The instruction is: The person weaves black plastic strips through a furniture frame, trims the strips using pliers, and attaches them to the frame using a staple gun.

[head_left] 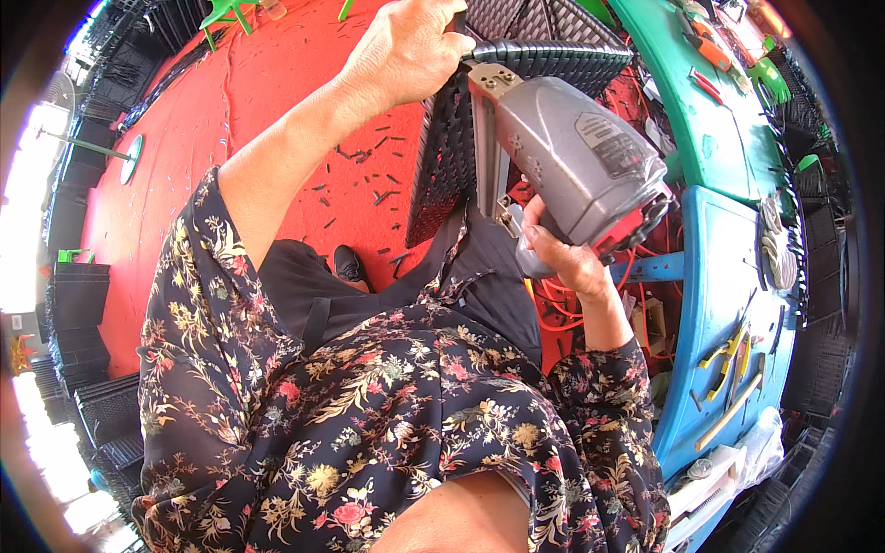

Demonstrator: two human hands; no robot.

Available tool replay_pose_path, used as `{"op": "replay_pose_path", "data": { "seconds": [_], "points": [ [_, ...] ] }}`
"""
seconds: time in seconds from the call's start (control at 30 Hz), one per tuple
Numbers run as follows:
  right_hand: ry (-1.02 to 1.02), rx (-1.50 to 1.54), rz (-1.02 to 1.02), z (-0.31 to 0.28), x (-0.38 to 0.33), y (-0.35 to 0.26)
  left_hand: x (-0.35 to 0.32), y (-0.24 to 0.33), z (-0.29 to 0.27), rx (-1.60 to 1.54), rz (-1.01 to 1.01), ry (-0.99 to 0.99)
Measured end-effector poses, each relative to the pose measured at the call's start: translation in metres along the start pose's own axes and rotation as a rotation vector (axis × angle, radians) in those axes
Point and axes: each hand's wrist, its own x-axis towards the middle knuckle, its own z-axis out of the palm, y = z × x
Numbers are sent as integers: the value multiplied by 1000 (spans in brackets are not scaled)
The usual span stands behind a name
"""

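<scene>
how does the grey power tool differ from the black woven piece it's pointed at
Colour: the grey power tool is mostly grey with some red, while the black woven piece is dark throughout.
Surface: the tool has a hard, solid casing; the woven piece is made of interlaced strips.
Hold: the right hand grips the tool, the left hand the woven piece's edge.
Shared: both are held in front of the person.
</scene>
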Motion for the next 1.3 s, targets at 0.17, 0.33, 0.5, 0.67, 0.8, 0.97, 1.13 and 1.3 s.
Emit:
{"op": "replay_pose_path", "data": {
  "seconds": [0.17,0.33,0.5,0.67,0.8,0.97,1.13,1.3],
  "points": [
    [-41,-668,-446,-12,-1,17,0,-3,3,3,47,42],
    [30,-883,-677,-5,-2,-9,-2,-1,3,-24,39,30],
    [-61,-837,-597,-2,6,-49,-5,-2,3,-24,51,48],
    [150,-775,-295,-12,10,-59,-14,4,-7,-12,-27,-27],
    [336,-648,-208,-56,14,-38,-22,3,-12,-22,-34,-16],
    [-21,-768,-254,-87,-33,14,-5,3,0,-55,-7,6],
    [-286,-835,3,-69,-34,39,-2,-12,16,-35,108,128],
    [-73,-232,50,-17,-16,-6,-3,-4,8,-26,67,84]
  ]
}}
